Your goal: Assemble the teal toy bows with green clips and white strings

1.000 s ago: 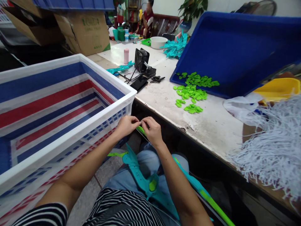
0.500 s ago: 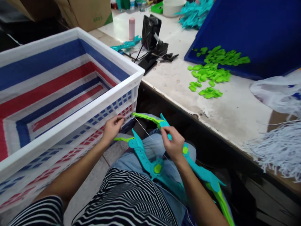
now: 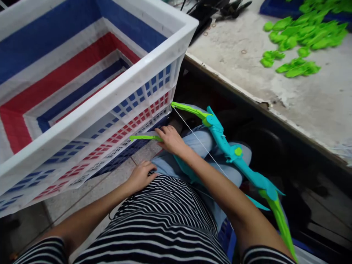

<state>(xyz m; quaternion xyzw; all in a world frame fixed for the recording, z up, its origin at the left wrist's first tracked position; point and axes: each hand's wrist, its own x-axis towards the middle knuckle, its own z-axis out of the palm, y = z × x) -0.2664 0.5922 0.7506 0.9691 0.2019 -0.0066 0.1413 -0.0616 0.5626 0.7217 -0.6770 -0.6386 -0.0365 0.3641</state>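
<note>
Two teal-and-green toy bows lie over my lap. The farther toy bow point(image 3: 220, 134) slants across my knees, its white string point(image 3: 198, 139) stretched between its green limbs. My right hand point(image 3: 171, 139) is closed around the nearer toy bow point(image 3: 147, 137) where its green limb meets the teal body. My right hand and forearm hide much of that bow. Close to my waist, my left hand point(image 3: 141, 178) hovers by the striped shirt, thumb and fingers apart, with nothing visible in it.
A white plastic crate point(image 3: 154, 69) lined with striped fabric stands at left, close to the bow tips. The worktable point(image 3: 228, 62) edge runs along the right, with a pile of green plastic pieces point(image 3: 313, 33) on top. A dark gap lies below the table edge.
My view has tilted down. My right hand left the farther bow and took hold of the nearer one's limb joint. My left hand drew back from the bow tips toward my waist.
</note>
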